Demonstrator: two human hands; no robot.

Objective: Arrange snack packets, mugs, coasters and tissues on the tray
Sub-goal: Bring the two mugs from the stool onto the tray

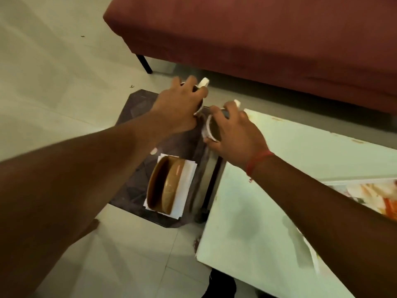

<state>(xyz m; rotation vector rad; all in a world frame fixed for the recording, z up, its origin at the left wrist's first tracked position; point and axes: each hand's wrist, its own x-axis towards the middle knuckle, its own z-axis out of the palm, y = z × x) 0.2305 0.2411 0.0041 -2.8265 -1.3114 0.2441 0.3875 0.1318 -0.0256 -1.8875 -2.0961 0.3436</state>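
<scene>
A dark tray (137,183) lies on the floor beside a low white table. My left hand (178,108) grips a white mug (203,83) from above at the tray's far end. My right hand (234,130) grips a second white mug (211,127) with a dark inside, at the tray's right edge next to the table corner. Two round brown coasters (165,186) overlap on a stack of white tissues (187,181) in the tray's near part. Snack packets (373,196), orange and white, lie on the table at the right edge of the view.
The white table (268,211) fills the right side, with its dark leg (206,190) next to the tray. A maroon couch (257,39) with a black leg stands beyond the tray. Pale floor tiles (53,72) stretch to the left.
</scene>
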